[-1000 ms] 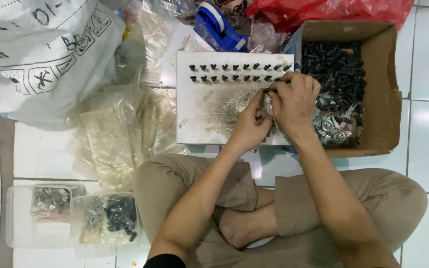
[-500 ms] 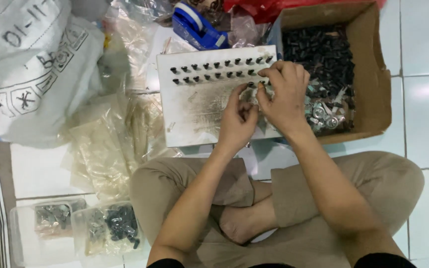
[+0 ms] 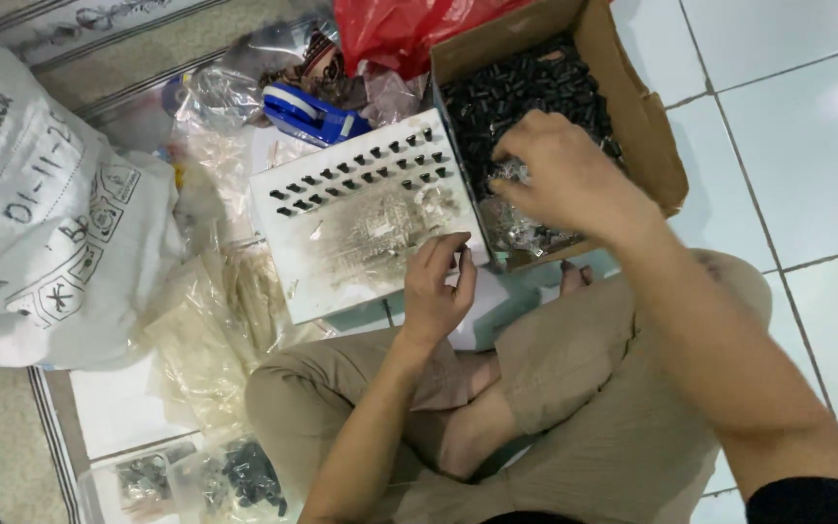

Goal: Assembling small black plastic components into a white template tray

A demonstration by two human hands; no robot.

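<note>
Right hand (image 3: 564, 175) reaching into brown cardboard box (image 3: 647, 126) of small black parts (image 3: 516, 92), upper right; left hand (image 3: 435, 286) pinching small part at white perforated board (image 3: 361, 228), centre.

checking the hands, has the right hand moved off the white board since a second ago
Yes: the right hand has left the white board and gone rightward into the cardboard box.

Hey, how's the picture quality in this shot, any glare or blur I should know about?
Head view: bright glare on the white floor tiles at the upper right; the right hand, over the cardboard box, is softly motion-blurred; the left hand by the white board looks sharper; lighting is even, shadows faint; the small black parts merge into a dark mass.
</note>
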